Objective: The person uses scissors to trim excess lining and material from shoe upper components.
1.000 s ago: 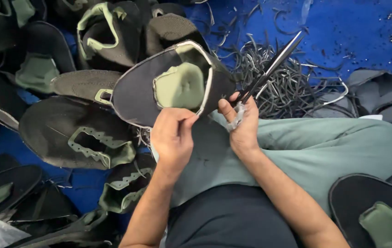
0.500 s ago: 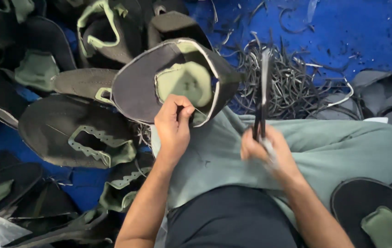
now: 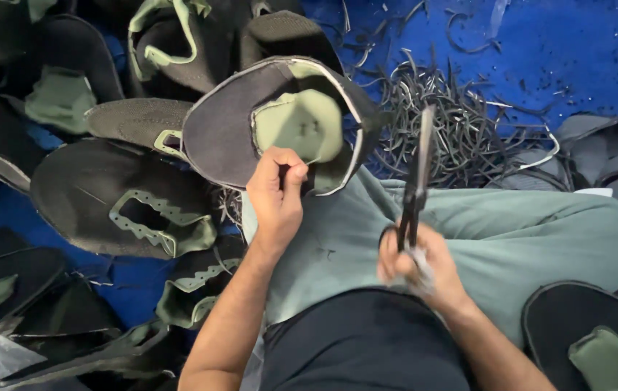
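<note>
A: Starting at the left, what lies on the blue floor covering (image 3: 584,51)?

B: A heap of dark grey fabric shoe-upper pieces with olive-green trim (image 3: 117,199) fills its left edge, flat and overlapping, running up to the top edge.

A: And your left hand (image 3: 277,195)?

B: It is closed in a pinch; thumb and curled fingers grip the lower rim of one dark grey, horseshoe-shaped shoe upper with an olive-green inner patch and pale edging (image 3: 280,123). That piece is lifted above my grey-green trouser leg (image 3: 512,239), tilted, its open side facing me, just in front of the heap.

A: What is to the right of it?

B: A pile of thin dark offcut strips (image 3: 461,130) lies on the floor covering near its top middle, well past my knee.

A: And your right hand (image 3: 418,264)?

B: It is wrapped shut around the handles of a pair of long black scissors (image 3: 416,185), over my lap. The blades point up and away from me, apart from the upper. They are blurred, so I cannot tell whether they are parted.

A: The right edge?

B: More dark grey upper pieces (image 3: 599,156), and one with a green patch (image 3: 599,340) at the bottom right corner.
</note>
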